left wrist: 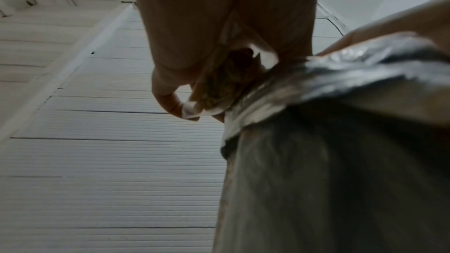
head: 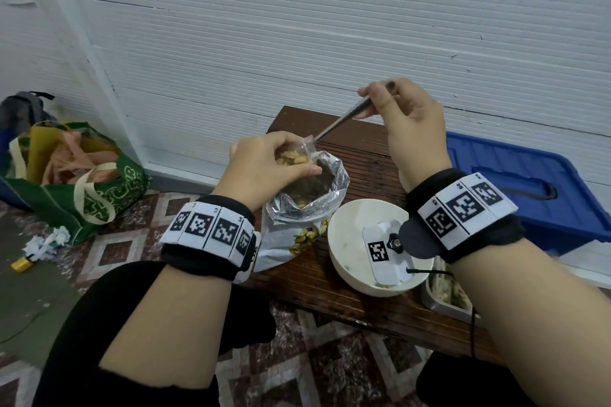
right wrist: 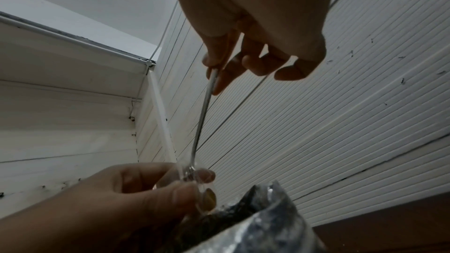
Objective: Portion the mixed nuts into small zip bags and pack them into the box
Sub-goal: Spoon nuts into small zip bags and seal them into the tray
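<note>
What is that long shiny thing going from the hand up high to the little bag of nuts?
A metal spoon: the right hand pinches its handle, and its bowl dips into the small zip bag held by the left hand. The head view shows it.

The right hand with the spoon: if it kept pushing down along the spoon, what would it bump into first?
Probably the small zip bag that the left hand holds open: the right hand's spoon already points into its mouth. The foil nut pouch sits just below.

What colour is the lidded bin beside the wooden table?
Blue, seen best in the head view: the bin sits right of the table.
</note>
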